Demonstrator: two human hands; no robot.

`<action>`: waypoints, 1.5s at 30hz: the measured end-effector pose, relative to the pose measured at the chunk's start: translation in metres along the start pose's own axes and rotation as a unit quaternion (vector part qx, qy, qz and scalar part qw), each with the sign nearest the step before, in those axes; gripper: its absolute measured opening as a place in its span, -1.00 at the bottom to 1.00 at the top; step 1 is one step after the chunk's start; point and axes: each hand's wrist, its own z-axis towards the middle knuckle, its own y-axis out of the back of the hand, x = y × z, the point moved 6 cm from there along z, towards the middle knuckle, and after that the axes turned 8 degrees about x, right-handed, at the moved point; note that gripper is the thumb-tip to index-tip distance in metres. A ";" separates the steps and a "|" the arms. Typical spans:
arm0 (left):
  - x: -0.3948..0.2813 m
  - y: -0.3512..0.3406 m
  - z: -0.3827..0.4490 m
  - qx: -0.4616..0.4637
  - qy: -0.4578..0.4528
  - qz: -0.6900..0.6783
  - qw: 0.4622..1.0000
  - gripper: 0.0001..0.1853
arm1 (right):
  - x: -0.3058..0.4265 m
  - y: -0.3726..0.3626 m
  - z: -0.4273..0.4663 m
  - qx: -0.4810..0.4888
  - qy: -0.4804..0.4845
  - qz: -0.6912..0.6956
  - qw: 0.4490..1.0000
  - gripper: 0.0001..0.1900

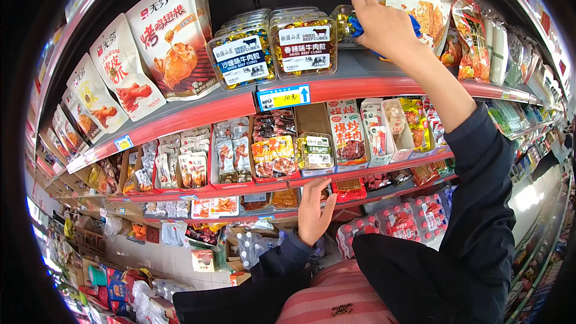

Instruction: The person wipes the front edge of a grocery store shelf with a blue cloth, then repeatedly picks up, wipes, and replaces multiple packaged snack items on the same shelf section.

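My right hand [380,29] is up on the top shelf, its fingers curled over a crumpled blue cloth [357,27] that is mostly hidden beneath it. A clear plastic tub of gold-wrapped sweets-like pieces [343,19] lies beside the fingers. To the left stand clear tubs of dried beef cubes, one with a dark blue label [240,60] and one with a dark red label [304,47]. My left hand [315,213] is lower down, holding nothing, thumb apart, fingertips at the red edge [274,186] of the middle shelf.
White snack pouches [173,40] stand left on the top shelf, and a vegetarian-steak pouch [423,2] stands behind my right hand. A price tag [283,97] is on the red front edge. Snack boxes [274,153] fill the middle shelf. Bottle packs [400,220] are below.
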 end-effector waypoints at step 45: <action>-0.004 -0.028 -0.076 -0.198 0.157 -0.446 0.859 -0.68 | 0.163 -0.043 -0.325 -0.003 0.087 0.531 0.843 -0.47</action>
